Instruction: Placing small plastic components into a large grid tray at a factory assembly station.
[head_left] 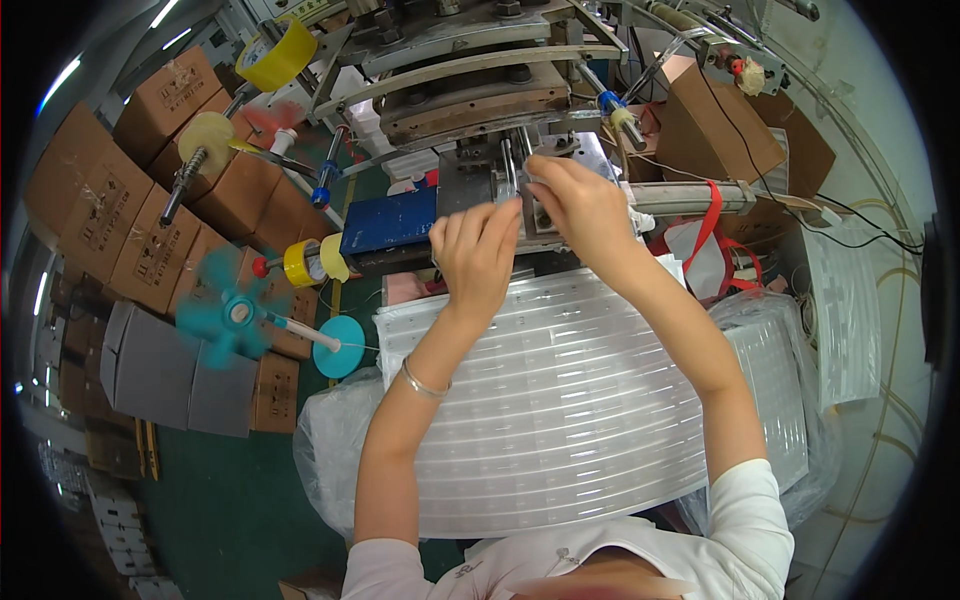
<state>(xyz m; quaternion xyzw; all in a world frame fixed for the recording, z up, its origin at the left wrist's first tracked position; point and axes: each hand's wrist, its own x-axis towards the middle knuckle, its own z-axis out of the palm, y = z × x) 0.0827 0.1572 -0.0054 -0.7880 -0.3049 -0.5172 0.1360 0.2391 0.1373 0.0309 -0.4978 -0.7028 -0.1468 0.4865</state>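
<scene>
Both hands work at the metal fixture of a press-like machine, under its heavy upper plate. My left hand is beside the front of the fixture, its fingers drawn together with the tips near slim shiny rods. Slightly higher and to the right, my right hand has thumb and forefinger pinched over the same slot. Whatever the fingers hold is too small and hidden to name. A blue metal block sits just left of my left hand. Below my wrists lies a wide stack of white, glossy ribbed sheets.
Brown cartons pile up at the left. Nearer stands a teal fan, its blades blurred. Yellow tape rolls hang at the machine's left. An open carton and a red strap are at the right, with loose black cables.
</scene>
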